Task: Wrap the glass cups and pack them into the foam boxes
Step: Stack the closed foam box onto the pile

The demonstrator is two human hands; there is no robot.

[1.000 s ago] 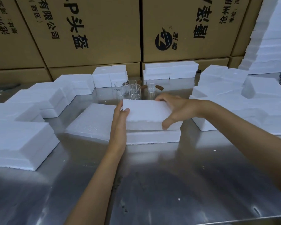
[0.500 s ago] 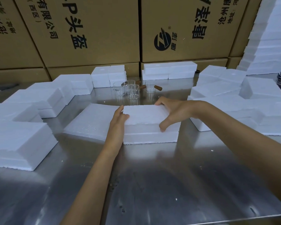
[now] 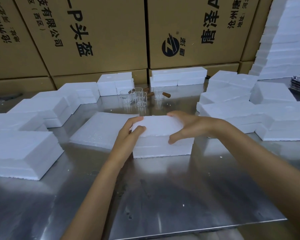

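Steel, brushed and reflective, makes up the worktop (image 3: pixel 163 196) nearest the camera, with both forearms reaching across it to the white rectangular foam box (image 3: pixel 163 146) in the middle. A second ago its flat foam lid (image 3: pixel 159 125) was held slightly above and askew of the base; now it sits down on it, edges nearly flush. That suggests this box is being closed, though whether a wrapped cup is inside cannot be seen.

The left hand (image 3: pixel 128 134) grips the lid's left end, thumb curled over the top and fingers round the far corner. The right hand (image 3: pixel 185 125) is spread wide across the lid, fingers hooked over the far edge and thumb pressing the near side, pinching it between them.

Just left of the box lies a white bubble-textured wrapping sheet (image 3: pixel 100 130), flat on the worktop. Beyond it stand four clear glass cups with brown wooden handles (image 3: pixel 140 97), unwrapped and close together, so wrapping work remains. More white foam boxes (image 3: pixel 24 148) ring the worktop on both sides, and brown printed cardboard cartons (image 3: pixel 97 35) form the wall behind.
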